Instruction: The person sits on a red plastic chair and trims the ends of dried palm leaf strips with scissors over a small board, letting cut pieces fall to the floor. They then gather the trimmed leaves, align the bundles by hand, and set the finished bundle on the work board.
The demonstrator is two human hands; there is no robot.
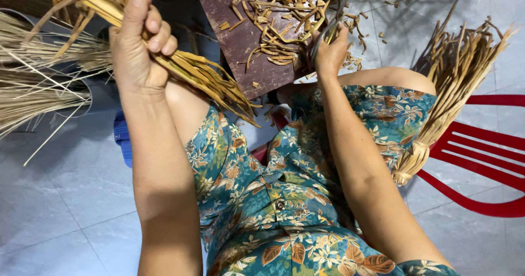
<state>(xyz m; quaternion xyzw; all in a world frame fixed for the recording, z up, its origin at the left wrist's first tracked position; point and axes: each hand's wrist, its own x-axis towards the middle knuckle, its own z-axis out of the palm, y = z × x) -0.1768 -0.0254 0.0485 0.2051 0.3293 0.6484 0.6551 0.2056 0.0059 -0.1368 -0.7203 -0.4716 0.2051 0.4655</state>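
- Nearest: the person sits on the floor in a teal floral garment (284, 199), both forearms reaching forward.
- Left hand (136, 43) is clenched around a bundle of tan reed strips (202, 79), its lower ends hanging over the dark wooden board (240, 41).
- Right hand (331, 52) grips a metal blade (328, 24) at the board.
- Judgement: trimming is in hand; the next cut calls for bundle ends laid flat on the board.
- Beyond: offcuts (284, 19) litter the board; a tied bundle (448, 90) leans on a red chair (481, 161).
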